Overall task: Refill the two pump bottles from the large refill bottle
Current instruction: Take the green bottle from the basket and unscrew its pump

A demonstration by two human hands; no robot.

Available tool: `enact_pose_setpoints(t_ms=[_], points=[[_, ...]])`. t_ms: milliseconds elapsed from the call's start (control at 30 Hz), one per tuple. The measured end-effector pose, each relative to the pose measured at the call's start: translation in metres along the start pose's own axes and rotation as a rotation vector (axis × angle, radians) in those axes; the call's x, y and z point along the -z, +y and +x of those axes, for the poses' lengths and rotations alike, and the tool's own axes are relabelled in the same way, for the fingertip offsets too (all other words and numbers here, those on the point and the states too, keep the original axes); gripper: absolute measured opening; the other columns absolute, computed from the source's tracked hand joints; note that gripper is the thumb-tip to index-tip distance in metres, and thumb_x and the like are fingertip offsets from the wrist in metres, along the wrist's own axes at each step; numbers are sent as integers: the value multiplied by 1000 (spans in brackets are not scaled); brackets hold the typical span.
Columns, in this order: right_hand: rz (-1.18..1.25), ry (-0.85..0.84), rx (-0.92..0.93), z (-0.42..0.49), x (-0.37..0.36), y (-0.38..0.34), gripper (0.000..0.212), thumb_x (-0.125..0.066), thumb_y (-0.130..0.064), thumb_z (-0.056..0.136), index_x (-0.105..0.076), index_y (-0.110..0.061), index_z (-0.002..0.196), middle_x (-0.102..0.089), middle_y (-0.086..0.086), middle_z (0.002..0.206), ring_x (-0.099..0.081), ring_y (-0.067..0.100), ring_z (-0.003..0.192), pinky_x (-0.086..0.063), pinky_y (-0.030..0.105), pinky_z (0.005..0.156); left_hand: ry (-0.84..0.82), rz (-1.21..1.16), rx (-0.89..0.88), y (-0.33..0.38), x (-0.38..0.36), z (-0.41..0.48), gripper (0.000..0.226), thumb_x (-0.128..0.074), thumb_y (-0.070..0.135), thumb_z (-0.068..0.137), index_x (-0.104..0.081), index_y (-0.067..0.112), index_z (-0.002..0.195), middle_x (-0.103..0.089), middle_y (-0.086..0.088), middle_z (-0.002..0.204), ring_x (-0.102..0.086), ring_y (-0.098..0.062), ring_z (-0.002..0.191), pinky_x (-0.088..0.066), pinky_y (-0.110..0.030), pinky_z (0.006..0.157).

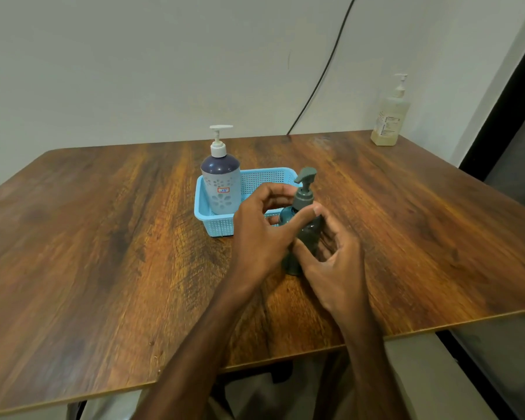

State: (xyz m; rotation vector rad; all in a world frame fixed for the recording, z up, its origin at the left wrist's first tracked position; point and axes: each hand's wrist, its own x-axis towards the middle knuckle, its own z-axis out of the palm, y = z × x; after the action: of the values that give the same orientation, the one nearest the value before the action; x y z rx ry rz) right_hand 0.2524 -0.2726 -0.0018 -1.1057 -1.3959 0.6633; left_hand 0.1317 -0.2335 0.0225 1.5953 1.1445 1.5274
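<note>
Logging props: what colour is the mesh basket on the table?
Light blue plastic mesh basket, clearest in the head view.

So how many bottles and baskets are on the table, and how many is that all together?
Pump bottles: 3, the dark teal bottle in both hands, the purple and white bottle in the basket, and the pale yellow bottle at the far corner.
Baskets: 1, the blue basket.
Total: 4

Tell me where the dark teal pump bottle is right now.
The dark teal pump bottle stands on the table near its middle, just in front of the blue basket, between the left hand and right hand.
</note>
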Motion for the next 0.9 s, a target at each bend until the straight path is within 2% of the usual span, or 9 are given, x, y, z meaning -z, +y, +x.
enact_pose_setpoints(t_ms=[33,167,200,300,400,500,667,767,900], points=[[-5,0,-6,0,-1,1,64,-75,-10,86,-48,-47,131,-58,-29,126,-56,-7,123,-50,17,99,-19,29,11,0,0,3,38,-87,37,78,-68,26,108,-74,14,105,-68,1,103,-60,-35,87],[23,-7,-1,0,0,2,67,-73,-12,88,-46,-23,148,-61,-11,137,-57,1,126,-52,33,104,-133,145,-35,5,-6,9,32,-79,39,86,-65,32,114,-71,19,105,-64,6,105,-53,-20,88],[26,-10,2,0,0,2,66,-72,-12,88,-46,-22,148,-62,-10,136,-58,3,126,-53,35,103,-152,141,-57,6,-8,10,29,-77,39,89,-67,31,115,-71,19,106,-64,4,106,-54,-22,90],[29,-12,-4,0,1,2,62,-72,-11,88,-50,-21,145,-66,-8,131,-62,7,122,-56,41,99,-200,100,-102,5,-8,5,26,-69,35,96,-67,31,122,-71,17,118,-62,-6,118,-51,-44,103],[31,-12,7,1,1,3,62,-73,-10,88,-49,-22,145,-64,-8,133,-61,7,123,-55,40,100,-237,18,-115,0,-3,-4,30,-58,28,104,-62,27,134,-67,14,131,-57,-13,130,-47,-46,109],[61,-5,4,1,0,2,63,-75,-10,86,-52,-24,143,-64,-10,133,-61,4,122,-54,36,101,-240,-48,-78,-6,5,-10,36,-52,21,107,-55,20,143,-64,8,138,-56,-10,133,-51,-39,108],[66,-8,-6,0,0,2,63,-77,-13,86,-52,-23,143,-62,-11,135,-60,2,123,-54,31,100,-120,-16,-38,-4,8,-3,32,-73,25,94,-65,25,125,-72,11,121,-66,-6,118,-54,-49,100],[64,-8,-1,-1,0,1,61,-77,-12,86,-53,-26,140,-62,-13,134,-59,2,123,-54,29,99,-93,-24,-4,0,7,-1,34,-81,28,86,-65,26,117,-73,14,114,-67,-2,110,-56,-37,93],[107,-25,-24,1,4,2,60,-78,-10,84,-55,-29,136,-63,-19,129,-60,-1,121,-53,23,98,-127,-41,26,-1,8,-2,45,-84,32,82,-61,28,121,-71,16,117,-65,2,113,-54,-26,90]])
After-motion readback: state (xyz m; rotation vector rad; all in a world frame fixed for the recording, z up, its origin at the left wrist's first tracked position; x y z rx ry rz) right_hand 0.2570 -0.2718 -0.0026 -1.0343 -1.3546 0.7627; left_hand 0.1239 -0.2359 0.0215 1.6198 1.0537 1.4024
